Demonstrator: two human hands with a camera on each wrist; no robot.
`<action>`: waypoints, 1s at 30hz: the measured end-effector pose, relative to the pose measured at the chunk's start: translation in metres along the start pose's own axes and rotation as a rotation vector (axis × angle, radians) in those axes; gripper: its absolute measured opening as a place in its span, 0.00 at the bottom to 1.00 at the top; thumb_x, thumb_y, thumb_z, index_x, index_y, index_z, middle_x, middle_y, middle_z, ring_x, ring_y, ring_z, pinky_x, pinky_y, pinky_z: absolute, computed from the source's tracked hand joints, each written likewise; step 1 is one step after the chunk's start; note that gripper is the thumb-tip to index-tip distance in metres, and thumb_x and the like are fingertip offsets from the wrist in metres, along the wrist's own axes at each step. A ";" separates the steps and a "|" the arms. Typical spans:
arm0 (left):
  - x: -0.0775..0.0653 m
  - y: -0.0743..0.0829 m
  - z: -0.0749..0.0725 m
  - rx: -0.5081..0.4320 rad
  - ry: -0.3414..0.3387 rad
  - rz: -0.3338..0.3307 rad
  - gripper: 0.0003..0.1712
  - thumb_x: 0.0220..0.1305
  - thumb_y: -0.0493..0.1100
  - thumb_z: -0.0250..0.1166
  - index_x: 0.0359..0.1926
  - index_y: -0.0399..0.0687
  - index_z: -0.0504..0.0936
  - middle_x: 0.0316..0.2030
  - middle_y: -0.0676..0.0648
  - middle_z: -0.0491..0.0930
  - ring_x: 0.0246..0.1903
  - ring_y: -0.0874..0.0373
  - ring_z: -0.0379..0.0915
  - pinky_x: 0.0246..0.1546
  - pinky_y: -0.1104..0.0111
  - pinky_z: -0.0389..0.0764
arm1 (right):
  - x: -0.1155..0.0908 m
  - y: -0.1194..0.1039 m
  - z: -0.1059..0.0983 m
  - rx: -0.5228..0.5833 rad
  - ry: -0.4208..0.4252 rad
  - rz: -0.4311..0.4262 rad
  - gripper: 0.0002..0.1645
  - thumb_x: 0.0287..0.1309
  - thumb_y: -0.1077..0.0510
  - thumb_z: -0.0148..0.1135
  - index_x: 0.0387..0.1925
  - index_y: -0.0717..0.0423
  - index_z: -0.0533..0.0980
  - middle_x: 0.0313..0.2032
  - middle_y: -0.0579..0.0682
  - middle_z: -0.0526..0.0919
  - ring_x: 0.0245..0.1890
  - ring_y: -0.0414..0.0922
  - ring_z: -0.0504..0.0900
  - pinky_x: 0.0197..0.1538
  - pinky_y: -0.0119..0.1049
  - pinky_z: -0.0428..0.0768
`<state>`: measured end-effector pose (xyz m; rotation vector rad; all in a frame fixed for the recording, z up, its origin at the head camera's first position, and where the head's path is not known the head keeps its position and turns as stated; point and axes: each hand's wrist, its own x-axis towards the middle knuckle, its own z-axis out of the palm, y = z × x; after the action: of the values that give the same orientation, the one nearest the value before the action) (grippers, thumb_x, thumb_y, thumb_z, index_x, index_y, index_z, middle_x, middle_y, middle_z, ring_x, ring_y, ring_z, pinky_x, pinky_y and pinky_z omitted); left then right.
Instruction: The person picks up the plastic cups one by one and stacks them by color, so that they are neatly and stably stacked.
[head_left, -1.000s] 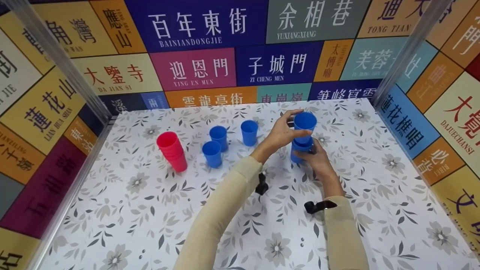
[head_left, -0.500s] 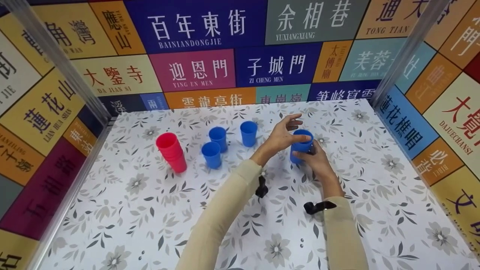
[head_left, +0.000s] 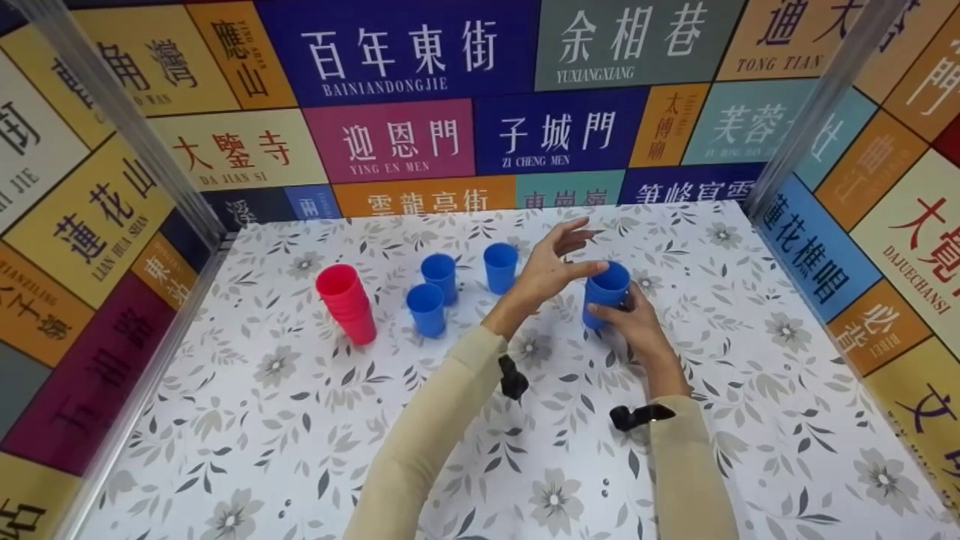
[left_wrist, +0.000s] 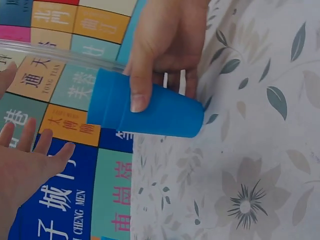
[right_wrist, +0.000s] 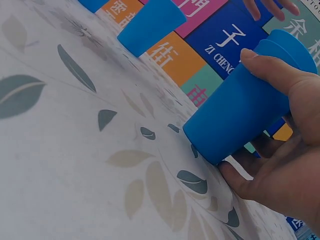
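Observation:
My right hand (head_left: 637, 319) grips a stack of blue cups (head_left: 606, 291) standing on the table at the right. In the right wrist view the thumb lies along the side of the blue stack (right_wrist: 245, 100), and some fingers are behind it. The rim of one nested cup shows above the other. My left hand (head_left: 551, 262) is spread just left of the stack's top, holding nothing; the left wrist view shows a gap between its fingers (left_wrist: 42, 142) and the cups. Further left stand three single blue cups: one nearer (head_left: 426, 309), one behind it (head_left: 439, 277), one apart (head_left: 500, 268).
A stack of red cups (head_left: 346, 304) stands at the left of the table. The tabletop (head_left: 300, 435) has a leaf and flower print. Panels with large lettering (head_left: 390, 56) rise at the back and both sides, with clear corner posts (head_left: 806, 112).
The upper blue cup, held above the lower one by my left hand, has gone down into it. My left hand has let go and moved left; my right hand keeps its grip.

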<state>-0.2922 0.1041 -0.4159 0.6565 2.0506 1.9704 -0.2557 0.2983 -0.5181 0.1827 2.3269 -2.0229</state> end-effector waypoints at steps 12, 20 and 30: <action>-0.024 0.008 -0.019 0.097 0.022 0.106 0.42 0.60 0.45 0.73 0.73 0.57 0.66 0.71 0.49 0.70 0.72 0.51 0.64 0.73 0.51 0.64 | -0.002 -0.007 0.000 -0.003 -0.005 0.051 0.57 0.59 0.53 0.71 0.80 0.49 0.46 0.77 0.62 0.54 0.79 0.59 0.52 0.79 0.56 0.51; -0.038 0.009 -0.021 0.113 0.062 0.145 0.41 0.60 0.46 0.73 0.73 0.56 0.66 0.71 0.50 0.69 0.72 0.55 0.64 0.73 0.53 0.65 | -0.001 -0.001 0.001 -0.010 0.010 0.021 0.59 0.56 0.48 0.74 0.79 0.46 0.48 0.77 0.60 0.56 0.78 0.57 0.54 0.79 0.56 0.51; -0.061 0.035 -0.031 0.029 0.132 0.228 0.42 0.60 0.40 0.72 0.73 0.49 0.65 0.70 0.46 0.71 0.71 0.53 0.64 0.72 0.58 0.68 | 0.000 0.000 0.001 0.000 0.011 0.013 0.59 0.56 0.49 0.74 0.79 0.48 0.48 0.77 0.61 0.56 0.78 0.58 0.54 0.79 0.55 0.52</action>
<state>-0.2477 0.0484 -0.3874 0.8200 2.1690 2.1651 -0.2555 0.2974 -0.5178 0.2092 2.3261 -2.0207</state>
